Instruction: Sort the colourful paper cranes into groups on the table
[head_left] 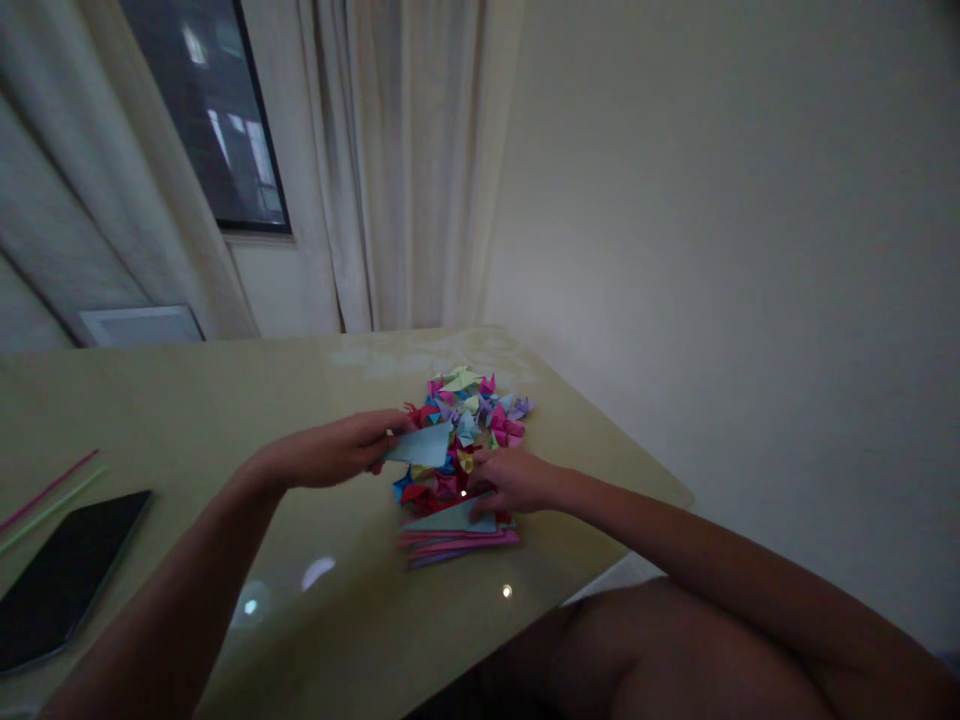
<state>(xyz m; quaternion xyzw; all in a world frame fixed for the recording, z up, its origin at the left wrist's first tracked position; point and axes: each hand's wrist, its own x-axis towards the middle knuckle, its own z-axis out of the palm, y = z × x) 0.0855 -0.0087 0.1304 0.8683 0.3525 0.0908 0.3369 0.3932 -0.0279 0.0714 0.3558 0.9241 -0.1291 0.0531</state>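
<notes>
A piece of light blue paper is pinched in my left hand, above the left side of a pile of folded origami pieces in many colours. My right hand is at the near edge of that pile, with its fingers closed on another light blue paper sheet on top of a stack of coloured paper. Pink and purple layers show below that top sheet. Part of the origami pile is hidden behind both hands.
A black phone lies on the glossy table at the left, near a pink stick and a light green stick. Beyond the table are curtains and a window. A wall stands along the right.
</notes>
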